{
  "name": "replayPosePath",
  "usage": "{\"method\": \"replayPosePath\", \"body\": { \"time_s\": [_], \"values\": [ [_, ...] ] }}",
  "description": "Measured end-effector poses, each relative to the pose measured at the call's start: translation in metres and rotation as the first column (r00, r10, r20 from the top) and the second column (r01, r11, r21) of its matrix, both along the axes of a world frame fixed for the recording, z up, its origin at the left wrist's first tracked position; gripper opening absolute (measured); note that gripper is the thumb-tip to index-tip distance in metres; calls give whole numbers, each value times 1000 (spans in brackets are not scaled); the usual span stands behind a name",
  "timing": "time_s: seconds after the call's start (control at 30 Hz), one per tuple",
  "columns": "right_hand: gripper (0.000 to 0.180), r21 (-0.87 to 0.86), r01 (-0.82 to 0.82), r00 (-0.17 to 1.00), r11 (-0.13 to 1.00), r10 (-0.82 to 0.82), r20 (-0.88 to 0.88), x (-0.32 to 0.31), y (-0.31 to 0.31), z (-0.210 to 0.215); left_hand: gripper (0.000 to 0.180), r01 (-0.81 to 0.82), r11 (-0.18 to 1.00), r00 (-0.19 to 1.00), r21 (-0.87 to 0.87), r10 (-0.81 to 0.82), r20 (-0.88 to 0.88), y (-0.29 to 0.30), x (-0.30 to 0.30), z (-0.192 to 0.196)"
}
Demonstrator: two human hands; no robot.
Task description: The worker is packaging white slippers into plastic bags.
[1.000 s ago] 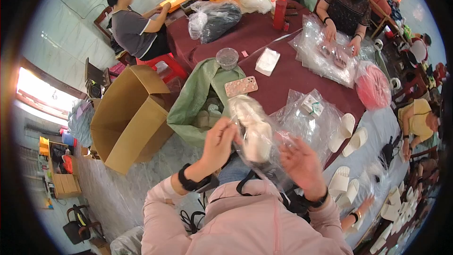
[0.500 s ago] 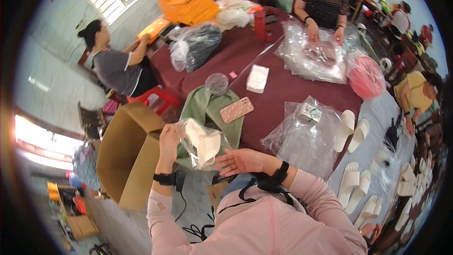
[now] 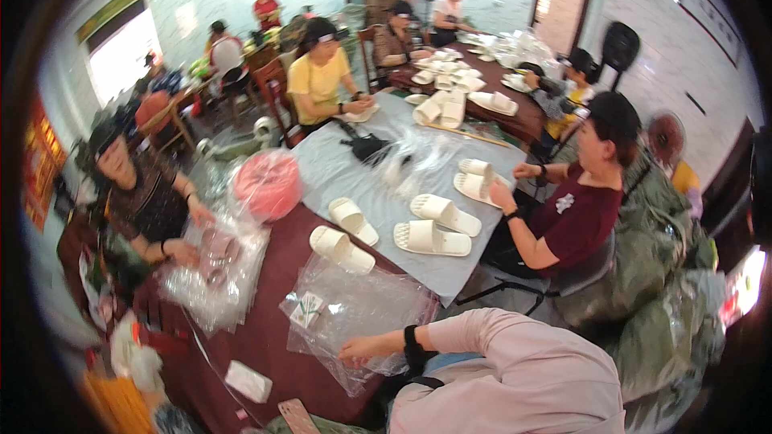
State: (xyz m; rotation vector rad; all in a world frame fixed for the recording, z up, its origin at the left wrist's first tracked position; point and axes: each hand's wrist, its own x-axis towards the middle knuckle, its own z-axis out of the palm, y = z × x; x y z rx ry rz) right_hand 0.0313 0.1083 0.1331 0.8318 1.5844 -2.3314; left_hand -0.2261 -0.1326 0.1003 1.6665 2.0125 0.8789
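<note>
My right hand reaches across the maroon tabletop, a black band round its wrist. Its fingers are curled together at the near edge of a stack of clear plastic bags; some blur hides exactly how they grip. A small white packet with green marks lies on the bags. Just beyond, a pair of cream slippers, one nearer and one farther, rests by the table's edge. My left hand is out of view.
Across the grey-covered table, a co-worker in a dark red shirt handles a cream slipper. More slippers lie nearby. At the left, another person's hands are over clear bags, beside a pink roll. A phone lies near the bottom.
My view has swung to the right. The left hand and the bagged cream slippers have left the picture. My right hand has moved from beside them to the stack of clear bags.
</note>
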Motion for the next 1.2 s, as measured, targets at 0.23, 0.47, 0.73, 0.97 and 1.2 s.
{"method": "replayPosePath", "body": {
  "time_s": [0.23,0.47,0.73,0.97,1.2],
  "values": [
    [46,6,383,915,924,-380,133,84,8,-7,22,262,962,960,-80,-251,126,56,5,9],
    [45,33,474,867,880,-473,158,92,8,-22,21,387,905,906,-175,-338,255,67,13,20],
    [43,95,396,907,913,-405,118,64,19,-13,19,436,861,857,-262,-309,412,64,32,30],
    [38,719,61,980,693,-178,89,75,34,-73,17,495,807,794,-323,-269,544,69,54,48],
    [37,772,-635,764,-5,-148,628,112,41,-100,26,310,846,758,-433,55,650,55,102,8]
  ]
}}
